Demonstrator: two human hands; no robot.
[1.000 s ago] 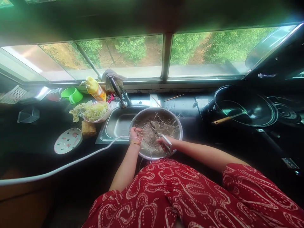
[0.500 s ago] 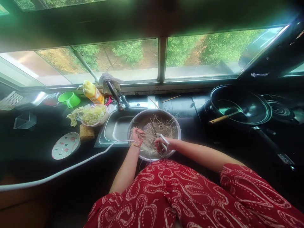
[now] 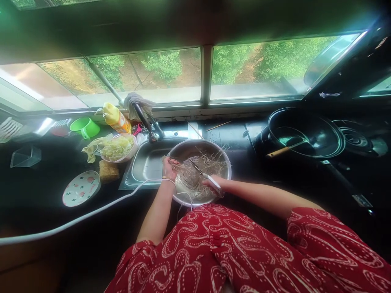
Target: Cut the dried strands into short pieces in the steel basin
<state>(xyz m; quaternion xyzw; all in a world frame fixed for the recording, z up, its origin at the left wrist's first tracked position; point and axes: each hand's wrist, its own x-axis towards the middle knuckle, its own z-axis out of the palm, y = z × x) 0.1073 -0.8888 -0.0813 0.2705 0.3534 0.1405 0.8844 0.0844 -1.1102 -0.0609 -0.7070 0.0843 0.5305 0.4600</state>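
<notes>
Stainless steel bowl (image 3: 183,151) sits right at the counter's front edge, half over the right side of the sink (image 3: 146,162), and that's where both our hands are. It's full of thin pale strands (image 3: 198,173), some poking out over the far rim.

Our left hand (image 3: 169,167) is at the bowl's left rim, fingers closed in a pinch on a bunch of the strands. Our right hand (image 3: 214,185) is at the near right rim, curled around the white handles of a pair of scissors (image 3: 203,175), blades angled up and left into the pile. Can't really tell if the blades are apart or together, too small.

Room-wise: the sink basin left of the bowl is open. Past that it gets crowded, with a bowl of shredded cabbage (image 3: 118,147) just beside the sink's left edge, a flowery plate (image 3: 81,188) nearer the counter front, a green mug (image 3: 84,127) and yellow bottle (image 3: 115,117) back by the window. On the right, dark countertop between the bowl and the wok (image 3: 305,132), which is well apart. A white cable (image 3: 91,213) runs along the front edge toward our left wrist.
</notes>
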